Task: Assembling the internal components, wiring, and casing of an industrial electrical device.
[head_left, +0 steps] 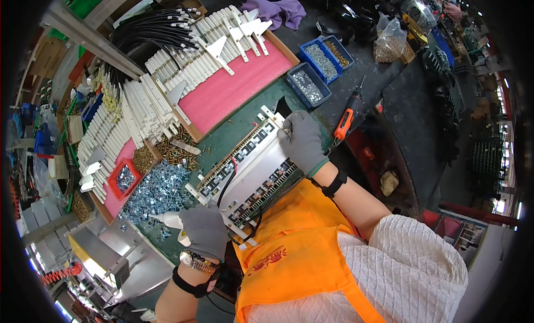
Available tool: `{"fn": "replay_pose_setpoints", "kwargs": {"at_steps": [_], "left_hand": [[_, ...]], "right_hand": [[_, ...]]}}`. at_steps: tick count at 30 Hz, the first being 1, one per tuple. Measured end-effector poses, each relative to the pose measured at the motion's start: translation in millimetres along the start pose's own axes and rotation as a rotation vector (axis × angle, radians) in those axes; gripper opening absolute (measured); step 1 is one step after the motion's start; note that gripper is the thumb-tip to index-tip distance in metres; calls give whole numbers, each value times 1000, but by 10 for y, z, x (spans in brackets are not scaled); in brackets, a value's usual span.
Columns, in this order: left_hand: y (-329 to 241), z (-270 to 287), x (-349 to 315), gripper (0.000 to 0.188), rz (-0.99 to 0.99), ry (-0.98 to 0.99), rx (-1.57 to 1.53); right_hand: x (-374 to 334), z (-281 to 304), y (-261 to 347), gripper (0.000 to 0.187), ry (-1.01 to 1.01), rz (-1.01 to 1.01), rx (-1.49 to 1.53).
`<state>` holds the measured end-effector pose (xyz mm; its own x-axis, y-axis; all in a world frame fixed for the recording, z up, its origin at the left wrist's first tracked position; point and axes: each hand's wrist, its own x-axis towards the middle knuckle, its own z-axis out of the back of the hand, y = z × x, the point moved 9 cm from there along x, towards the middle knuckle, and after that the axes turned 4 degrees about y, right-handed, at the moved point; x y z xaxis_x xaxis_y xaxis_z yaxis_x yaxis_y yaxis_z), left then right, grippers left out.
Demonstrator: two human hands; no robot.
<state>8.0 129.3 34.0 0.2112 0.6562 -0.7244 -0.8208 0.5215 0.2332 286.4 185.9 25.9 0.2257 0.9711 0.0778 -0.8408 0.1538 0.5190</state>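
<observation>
A long silvery metal assembly lies slantwise on the green work surface before me, with rows of small black parts along both long sides. Black and red wires cross its lower left part. My right hand, in a grey glove, grips its far right end with bent fingers. My left hand, gloved too, is closed around a white bottle with a pointed nozzle, beside the assembly's near left end. The nozzle points left, over loose metal pieces; most of the bottle is hidden by the glove.
Left lies a heap of small metal pieces, with brass screws behind. Pink-lined trays carry white strips and black cables. Blue bins hold small hardware. An orange-black electric screwdriver lies right of my right hand.
</observation>
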Motion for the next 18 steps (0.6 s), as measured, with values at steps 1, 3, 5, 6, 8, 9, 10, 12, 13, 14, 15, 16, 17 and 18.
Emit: {"fn": "replay_pose_setpoints", "kwargs": {"at_steps": [1, 3, 5, 6, 8, 9, 10, 12, 13, 14, 15, 16, 17, 18], "left_hand": [[12, -7, -5, 28, 4, -1, -2], [5, 28, -22, 27, -18, -68, 11], [32, 8, -52, 27, -3, -56, -13], [14, 15, -34, 27, -12, -55, -24], [23, 29, -39, 26, -15, -62, -46], [21, 42, -43, 25, -23, -72, -67], [26, 29, -50, 25, -16, -66, -68], [12, 44, -55, 23, -11, -106, -52], [8, 32, -42, 21, -7, -99, -44], [15, 33, -43, 21, -5, -96, -43], [24, 26, -44, 21, -3, -85, -50], [22, 21, -42, 22, -2, -76, -58], [23, 15, -41, 22, 0, -75, -59], [22, 9, -38, 22, 0, -80, -60]], "right_hand": [[-10, 103, 97, 17, -100, 105, 34], [-77, 290, 204, 18, -199, 214, 70], [-211, 356, 471, 29, -5, 358, -63], [-281, 351, 427, 29, -3, 355, -67], [-348, 224, 416, 36, 69, 373, -180], [-360, 217, 382, 37, 100, 351, -199], [-365, 220, 404, 37, 105, 356, -192], [-367, 187, 448, 36, 121, 365, -231], [-367, 181, 470, 36, 122, 366, -228], [-370, 151, 488, 36, 142, 366, -258], [-374, 121, 506, 37, 162, 366, -289], [-376, 121, 515, 37, 163, 368, -287], [-390, 64, 528, 41, 212, 389, -357], [-406, 7, 540, 46, 262, 410, -426]]}}
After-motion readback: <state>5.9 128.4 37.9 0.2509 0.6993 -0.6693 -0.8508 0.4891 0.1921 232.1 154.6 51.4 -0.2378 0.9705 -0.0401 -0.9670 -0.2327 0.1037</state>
